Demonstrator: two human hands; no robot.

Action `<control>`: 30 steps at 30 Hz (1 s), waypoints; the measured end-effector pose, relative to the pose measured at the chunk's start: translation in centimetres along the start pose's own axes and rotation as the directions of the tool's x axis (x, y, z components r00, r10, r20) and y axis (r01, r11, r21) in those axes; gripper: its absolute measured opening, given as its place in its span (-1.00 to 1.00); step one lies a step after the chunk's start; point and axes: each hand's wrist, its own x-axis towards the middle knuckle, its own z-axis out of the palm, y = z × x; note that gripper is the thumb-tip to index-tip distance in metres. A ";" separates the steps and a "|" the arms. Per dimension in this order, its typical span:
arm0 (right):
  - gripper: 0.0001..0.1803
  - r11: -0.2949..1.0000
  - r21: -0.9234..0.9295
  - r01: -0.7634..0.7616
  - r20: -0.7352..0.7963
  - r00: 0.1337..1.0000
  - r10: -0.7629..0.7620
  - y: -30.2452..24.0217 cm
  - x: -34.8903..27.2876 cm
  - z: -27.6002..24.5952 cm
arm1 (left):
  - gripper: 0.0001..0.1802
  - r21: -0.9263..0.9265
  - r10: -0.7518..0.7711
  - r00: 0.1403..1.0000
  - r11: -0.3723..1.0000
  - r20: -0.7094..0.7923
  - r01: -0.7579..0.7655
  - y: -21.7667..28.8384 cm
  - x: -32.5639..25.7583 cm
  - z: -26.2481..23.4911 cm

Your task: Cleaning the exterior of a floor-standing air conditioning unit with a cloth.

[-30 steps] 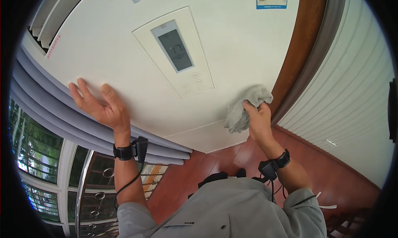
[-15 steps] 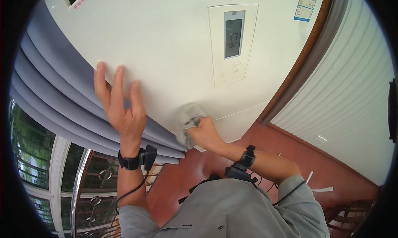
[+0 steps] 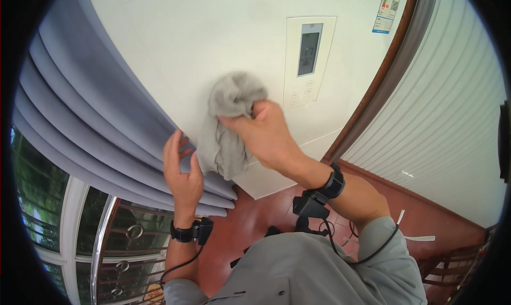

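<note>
A bunched grey cloth (image 3: 229,145) is gripped in my right hand (image 3: 269,132), its upper part against the front of a tall white appliance (image 3: 186,65) and its lower end hanging down. My left hand (image 3: 182,169) is at the appliance's left edge, fingers apart and pointing up, holding nothing. Whether its fingertips touch the edge I cannot tell. To the right of the cloth, a control panel (image 3: 310,60) with a dark display and round buttons is set in the white front.
Grey-blue curtains (image 3: 106,108) hang close along the left, before a window (image 3: 40,182) and a metal railing (image 3: 101,241). A brown wooden trim (image 3: 372,92) and a ribbed white panel (image 3: 426,119) flank the right side. The floor (image 3: 223,241) is reddish. Dark wooden furniture (image 3: 447,268) stands lower right.
My right hand has carried the cloth up the white front, and more of the cloth now hangs down. My left hand has moved down and to the right, to the appliance's edge.
</note>
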 end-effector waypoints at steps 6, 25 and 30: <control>-0.76 0.961 -0.271 0.056 -0.218 0.969 -0.118 4.2 -1.4 -2.7 | -0.30 -0.046 -0.035 0.997 0.998 -0.074 0.032 0.4 -0.4 1.7; -0.78 0.997 0.077 -0.033 -0.243 0.969 0.051 6.0 -1.9 -3.3 | -0.23 -0.044 -0.178 0.982 0.983 -0.060 0.176 -1.2 -2.3 3.0; -0.75 0.963 -0.230 0.144 0.010 0.989 -0.146 0.8 0.5 0.2 | -0.26 -0.096 -0.194 0.981 0.977 -0.027 0.190 -1.5 -2.6 2.2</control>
